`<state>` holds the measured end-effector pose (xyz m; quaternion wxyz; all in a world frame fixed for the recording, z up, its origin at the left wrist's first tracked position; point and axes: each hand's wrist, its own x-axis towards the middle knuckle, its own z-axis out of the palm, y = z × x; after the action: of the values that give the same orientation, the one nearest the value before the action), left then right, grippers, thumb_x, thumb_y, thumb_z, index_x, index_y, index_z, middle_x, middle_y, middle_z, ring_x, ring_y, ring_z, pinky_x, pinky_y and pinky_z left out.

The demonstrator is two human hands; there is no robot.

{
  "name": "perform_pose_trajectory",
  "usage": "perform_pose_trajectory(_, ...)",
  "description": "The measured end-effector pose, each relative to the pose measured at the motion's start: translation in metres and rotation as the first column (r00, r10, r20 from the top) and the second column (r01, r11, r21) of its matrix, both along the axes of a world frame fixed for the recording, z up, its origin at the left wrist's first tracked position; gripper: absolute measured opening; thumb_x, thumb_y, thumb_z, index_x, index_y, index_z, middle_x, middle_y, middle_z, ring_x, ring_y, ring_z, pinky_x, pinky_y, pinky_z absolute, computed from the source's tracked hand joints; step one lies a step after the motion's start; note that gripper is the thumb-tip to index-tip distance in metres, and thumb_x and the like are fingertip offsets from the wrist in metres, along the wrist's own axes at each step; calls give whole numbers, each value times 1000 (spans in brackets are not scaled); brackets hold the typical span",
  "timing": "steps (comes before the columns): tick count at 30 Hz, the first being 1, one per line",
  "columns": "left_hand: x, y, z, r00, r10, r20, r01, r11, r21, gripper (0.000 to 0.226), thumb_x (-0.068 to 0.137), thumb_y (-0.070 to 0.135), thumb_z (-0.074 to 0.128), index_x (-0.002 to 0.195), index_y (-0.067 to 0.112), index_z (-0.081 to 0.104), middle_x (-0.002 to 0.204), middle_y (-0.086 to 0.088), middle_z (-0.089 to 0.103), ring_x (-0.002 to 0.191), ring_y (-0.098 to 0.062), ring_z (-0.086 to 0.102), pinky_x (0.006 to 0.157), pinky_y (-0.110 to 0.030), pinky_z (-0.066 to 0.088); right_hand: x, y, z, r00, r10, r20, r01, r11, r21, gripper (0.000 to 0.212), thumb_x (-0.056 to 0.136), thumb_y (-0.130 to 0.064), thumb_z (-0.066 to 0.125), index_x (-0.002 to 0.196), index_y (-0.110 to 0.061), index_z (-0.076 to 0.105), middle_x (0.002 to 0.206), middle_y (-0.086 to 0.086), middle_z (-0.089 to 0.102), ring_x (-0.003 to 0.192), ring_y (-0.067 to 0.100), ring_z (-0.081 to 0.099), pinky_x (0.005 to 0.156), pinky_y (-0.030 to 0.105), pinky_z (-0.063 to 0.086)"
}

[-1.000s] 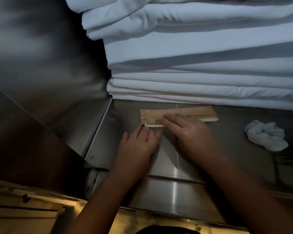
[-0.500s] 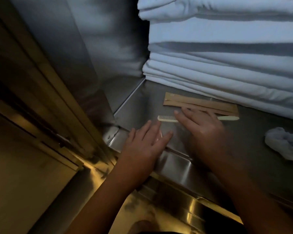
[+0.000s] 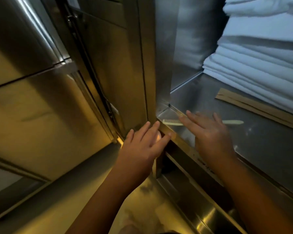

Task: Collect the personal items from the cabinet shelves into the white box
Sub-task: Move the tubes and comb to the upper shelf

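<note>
A pale comb (image 3: 172,122) lies on the steel cabinet shelf (image 3: 264,146), at its front left corner, with the toothed end poking over the edge. My right hand (image 3: 210,134) lies flat over the comb's middle, fingers spread, blurred by motion. My left hand (image 3: 142,146) hovers just below the shelf's front edge under the toothed end, fingers apart; a small pale spot shows beneath it, too unclear to name. A brown paper sleeve (image 3: 259,108) lies farther back on the shelf. The white box is out of view.
A stack of folded white towels (image 3: 260,65) fills the back of the shelf. The open steel cabinet door and frame (image 3: 112,68) stand to the left. A lower shelf's edge (image 3: 193,191) runs beneath my arms.
My right hand has slid the comb away from the paper sleeve to the shelf's front left corner. My left hand dropped off the shelf to below its edge. The view swung left.
</note>
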<state>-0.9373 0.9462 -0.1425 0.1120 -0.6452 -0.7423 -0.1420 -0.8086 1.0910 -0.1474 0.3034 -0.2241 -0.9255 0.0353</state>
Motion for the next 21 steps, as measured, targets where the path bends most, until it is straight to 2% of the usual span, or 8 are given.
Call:
perform_pose_trajectory(3, -8, -29, 0, 995, 95, 5, -95, 995, 39, 74, 57, -1, 84, 124, 13, 57, 127, -23, 53, 115, -42, 52, 79, -62, 48, -17, -20, -1, 997, 75, 15, -76, 997, 17, 44, 72, 4, 65, 115, -7, 63, 117, 20, 62, 109, 40, 57, 95, 61, 30)
perform_pose_trajectory(6, -14, -61, -1, 985, 172, 17, -172, 983, 69, 70, 61, -1, 81, 125, 12, 56, 128, -23, 53, 115, -42, 51, 82, -63, 45, -37, -48, 0, 988, 157, 8, -157, 987, 36, 39, 77, 3, 52, 112, -7, 65, 115, 19, 63, 108, 40, 58, 95, 62, 29)
perform_pose_trajectory(10, -26, -115, -1, 961, 276, 14, -276, 957, 88, 63, 67, -1, 77, 125, 13, 57, 129, -22, 52, 117, -41, 50, 85, -59, 43, -67, -98, -1, 965, 263, -1, -263, 965, 15, 46, 70, 14, 63, 111, -6, 65, 114, 20, 63, 107, 42, 58, 92, 67, 30)
perform_pose_trajectory(13, -33, -168, -2, 927, 374, 34, -376, 923, 85, 62, 69, -4, 75, 126, 13, 57, 130, -22, 52, 118, -41, 49, 84, -60, 43, -90, -144, -1, 934, 357, 11, -357, 934, 4, 35, 81, 0, 49, 109, -6, 67, 113, 20, 64, 106, 41, 59, 90, 68, 32)
perform_pose_trajectory(17, -42, -247, -1, 860, 508, 54, -511, 857, 69, 66, 71, -5, 74, 130, 16, 52, 133, -22, 48, 122, -41, 46, 87, -62, 43, -125, -215, 1, 876, 482, 9, -482, 876, 7, 46, 67, 15, 69, 108, -6, 68, 112, 19, 65, 106, 39, 60, 93, 65, 29)
perform_pose_trajectory(21, -51, -322, 3, 764, 644, 38, -644, 761, 78, 68, 70, -1, 75, 131, 17, 50, 134, -20, 49, 122, -39, 46, 90, -58, 39, -158, -287, 7, 788, 615, 1, -615, 788, 17, 43, 68, 11, 67, 108, -5, 67, 112, 20, 64, 105, 41, 60, 92, 67, 30)
